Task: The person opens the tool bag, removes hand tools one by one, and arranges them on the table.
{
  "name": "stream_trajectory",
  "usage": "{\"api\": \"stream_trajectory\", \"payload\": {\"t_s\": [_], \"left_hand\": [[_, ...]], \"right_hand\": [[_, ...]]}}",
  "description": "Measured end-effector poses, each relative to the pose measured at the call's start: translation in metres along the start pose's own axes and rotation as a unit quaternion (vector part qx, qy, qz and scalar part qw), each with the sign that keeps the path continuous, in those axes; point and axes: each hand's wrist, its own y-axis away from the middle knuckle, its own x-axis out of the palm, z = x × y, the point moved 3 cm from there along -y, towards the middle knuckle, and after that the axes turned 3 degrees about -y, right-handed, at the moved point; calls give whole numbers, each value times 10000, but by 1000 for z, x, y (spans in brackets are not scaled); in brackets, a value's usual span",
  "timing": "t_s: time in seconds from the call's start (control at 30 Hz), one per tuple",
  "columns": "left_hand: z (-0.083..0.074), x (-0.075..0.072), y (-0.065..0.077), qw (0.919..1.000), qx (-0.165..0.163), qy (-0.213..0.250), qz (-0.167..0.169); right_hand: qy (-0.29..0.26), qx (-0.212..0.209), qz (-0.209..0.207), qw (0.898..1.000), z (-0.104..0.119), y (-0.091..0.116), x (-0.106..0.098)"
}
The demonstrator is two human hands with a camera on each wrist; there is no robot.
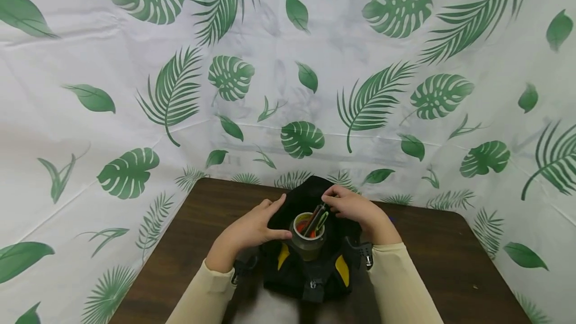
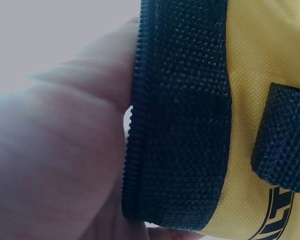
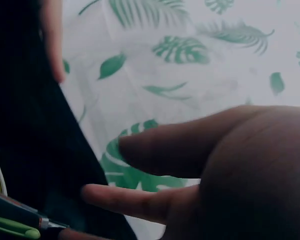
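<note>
A jar [image 1: 307, 249] with a pale rim holds several pens [image 1: 312, 220] and a bright green loop-shaped piece. It stands against the open black-and-yellow bag [image 1: 344, 269]; how far inside it is, I cannot tell. My left hand [image 1: 252, 229] is spread, thumb at the jar's rim and fingers against the raised black flap [image 1: 310, 189]. The left wrist view shows it along the bag's zipper [image 2: 135, 125]. At the pens' upper ends is my right hand [image 1: 355, 206]. Its thumb and forefinger [image 3: 125, 197] are extended and apart in the right wrist view, one lower fingertip close to a pen.
Under the bag is a dark brown wooden table [image 1: 427, 254]. A white cloth [image 1: 270, 89] printed with green leaves hangs behind it. A small blue thing [image 1: 392, 219] lies beyond my right wrist, mostly hidden. Black straps with buckles circle both wrists.
</note>
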Motion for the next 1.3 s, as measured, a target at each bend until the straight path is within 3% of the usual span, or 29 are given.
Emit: {"api": "stream_trajectory", "payload": {"t_s": [0.13, 0.33, 0.57, 0.73, 0.93, 1.17, 1.3], "left_hand": [[1, 2, 0, 10000, 50, -35, 49], [2, 2, 1, 9999, 37, -35, 91], [1, 2, 2, 9999, 74, 22, 71], [1, 1, 2, 10000, 55, -4, 72], [1, -1, 2, 9999, 95, -43, 88], [2, -2, 2, 10000, 80, -41, 33], [2, -2, 2, 10000, 82, -31, 47]], "right_hand": [[531, 78, 68, 9985, -9, -11, 4], [882, 31, 278, 9957, -17, -24, 11], [1532, -126, 374, 9874, -22, -29, 16], [1470, -504, 176, 9877, -15, -29, 18], [1194, -625, 358, 9902, -6, -25, 22], [1708, -763, 782, 9792, -1, -26, 33], [1805, -915, 639, 9772, -3, -26, 35]]}}
